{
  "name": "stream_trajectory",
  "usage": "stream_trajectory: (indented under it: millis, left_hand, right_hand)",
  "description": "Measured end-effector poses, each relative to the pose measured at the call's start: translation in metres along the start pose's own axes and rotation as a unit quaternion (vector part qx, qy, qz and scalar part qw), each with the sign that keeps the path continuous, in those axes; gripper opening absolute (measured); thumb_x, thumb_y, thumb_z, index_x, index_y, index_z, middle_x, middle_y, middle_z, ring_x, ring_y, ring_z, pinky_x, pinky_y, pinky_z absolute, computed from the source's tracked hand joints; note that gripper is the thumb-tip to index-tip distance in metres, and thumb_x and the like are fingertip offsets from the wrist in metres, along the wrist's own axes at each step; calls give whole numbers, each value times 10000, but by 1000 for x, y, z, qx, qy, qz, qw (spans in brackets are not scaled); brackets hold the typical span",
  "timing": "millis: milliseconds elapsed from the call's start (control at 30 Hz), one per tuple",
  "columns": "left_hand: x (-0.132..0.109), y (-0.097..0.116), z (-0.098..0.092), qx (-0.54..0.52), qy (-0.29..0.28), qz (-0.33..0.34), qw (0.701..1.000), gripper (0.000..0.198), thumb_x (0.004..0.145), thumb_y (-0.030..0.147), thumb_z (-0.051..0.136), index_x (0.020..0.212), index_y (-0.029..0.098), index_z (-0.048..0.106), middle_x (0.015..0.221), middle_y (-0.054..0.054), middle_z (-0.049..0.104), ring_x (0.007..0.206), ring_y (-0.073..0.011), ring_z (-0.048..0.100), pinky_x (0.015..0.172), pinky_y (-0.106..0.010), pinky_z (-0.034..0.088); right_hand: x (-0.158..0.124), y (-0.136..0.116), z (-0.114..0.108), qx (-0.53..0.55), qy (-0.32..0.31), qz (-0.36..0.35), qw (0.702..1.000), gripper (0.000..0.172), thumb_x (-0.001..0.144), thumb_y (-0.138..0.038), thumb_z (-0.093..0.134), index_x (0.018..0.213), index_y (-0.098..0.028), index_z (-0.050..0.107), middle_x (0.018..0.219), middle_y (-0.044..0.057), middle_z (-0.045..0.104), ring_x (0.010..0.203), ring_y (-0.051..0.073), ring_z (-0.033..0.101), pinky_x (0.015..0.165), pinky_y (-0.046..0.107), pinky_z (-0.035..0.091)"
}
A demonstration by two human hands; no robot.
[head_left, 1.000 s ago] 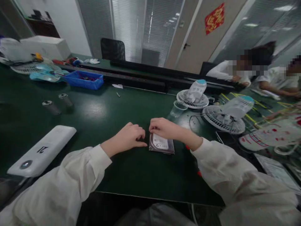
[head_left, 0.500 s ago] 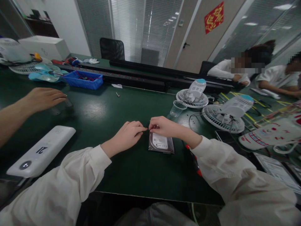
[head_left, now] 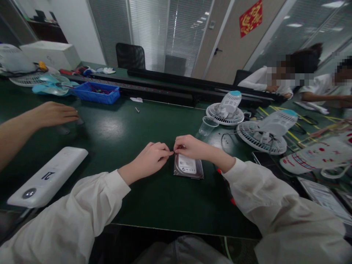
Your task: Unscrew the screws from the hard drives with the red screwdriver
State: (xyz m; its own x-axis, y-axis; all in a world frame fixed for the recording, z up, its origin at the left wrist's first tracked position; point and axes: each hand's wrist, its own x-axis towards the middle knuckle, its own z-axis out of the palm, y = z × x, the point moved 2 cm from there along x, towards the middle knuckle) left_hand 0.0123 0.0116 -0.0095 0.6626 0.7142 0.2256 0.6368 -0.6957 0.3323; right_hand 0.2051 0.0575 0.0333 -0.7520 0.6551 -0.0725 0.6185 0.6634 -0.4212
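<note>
A hard drive [head_left: 187, 167] with a white label lies flat on the green table in front of me. My right hand [head_left: 189, 146] covers its far edge, thumb and fingers pinched together over the far left corner. What those fingers hold, if anything, is hidden. My left hand [head_left: 152, 159] comes in from the left, and its pinched fingertips meet the same corner close to my right fingers. Anything between them is too small to make out. A red and black tool handle [head_left: 230, 198] shows partly beneath my right forearm.
Another person's hand [head_left: 52, 115] reaches in at left, above a white device marked 21 [head_left: 52, 176]. Further back stand a blue bin [head_left: 96, 96], a clear plastic cup [head_left: 208, 126] and two white fan parts [head_left: 227, 110]. A white mug [head_left: 310, 157] lies at right.
My left fingertips have shifted slightly right and closed at the drive's corner. My right hand stays nearly in place. The hard drive has not moved.
</note>
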Motion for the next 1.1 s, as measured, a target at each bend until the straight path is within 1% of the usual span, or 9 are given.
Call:
stream_trajectory:
  millis: [567,667,733,800,867,900,933,1000,1100]
  left_hand:
    - [0,2,0,2,-18,12,1000,340,1072,188,486,1264,230,765,1209,-70,727,1124,-241,652,960,-431,447]
    - [0,1,1,1,-14,13,1000,350,1071,188,481,1272,248,762,1215,-68,727,1127,-242,651,961,-430,446]
    - [0,0,1,2,-14,11,1000,357,1070,185,479,1283,246,758,1216,-71,727,1126,-242,650,959,-428,450]
    - [-1,-1,2,3,-14,12,1000,361,1070,188,477,1301,231,751,1221,-77,721,1133,-243,644,969,-431,452]
    - [-1,-1,2,4,-13,12,1000,365,1073,198,476,1325,212,740,1228,-84,713,1136,-247,637,980,-439,454]
    - [-1,-1,2,5,-12,8,1000,368,1073,205,479,1340,205,733,1229,-88,711,1134,-249,635,985,-442,455]
    - [-1,-2,2,5,-10,0,1000,370,1072,212,486,1354,199,725,1228,-90,709,1132,-250,633,989,-445,456]
    - [-1,-3,2,0,-5,-21,1000,372,1068,223,505,1377,194,710,1232,-90,707,1136,-251,632,992,-442,461]
    - [-1,-3,3,-17,-1,-50,999,374,1063,232,524,1391,196,699,1238,-85,708,1156,-252,630,993,-438,467]
  right_hand:
    - [-1,-4,-1,-7,-3,8,1000,110,922,-74,645,884,-104,744,920,60,681,802,120,615,745,257,460]
    - [-2,-6,-6,-14,1,16,1000,115,921,-70,643,886,-114,743,925,60,697,814,124,622,764,260,467]
    - [-8,-7,-14,-22,16,30,999,115,942,-96,632,920,-113,743,946,70,706,842,137,630,783,272,471]
    - [-22,-12,-25,-33,42,54,997,142,979,-164,607,961,-107,735,969,92,707,856,161,629,777,295,469]
    - [-45,-20,-35,-53,69,95,992,194,1006,-242,575,968,-114,715,964,107,703,836,191,623,747,326,454]
    - [-60,-25,-38,-73,84,128,985,191,1001,-261,576,960,-124,703,942,111,701,828,215,623,726,340,433]
    - [-76,-30,-38,-118,85,192,971,209,1011,-312,569,956,-148,686,931,105,705,828,236,637,708,347,418]
    - [-111,-40,-30,-209,72,286,932,268,1016,-421,573,1000,-163,645,937,120,712,840,286,676,685,363,408]
    - [-156,-51,-1,-271,41,361,891,393,937,-548,676,1051,-182,589,1000,154,708,910,369,730,646,384,454]
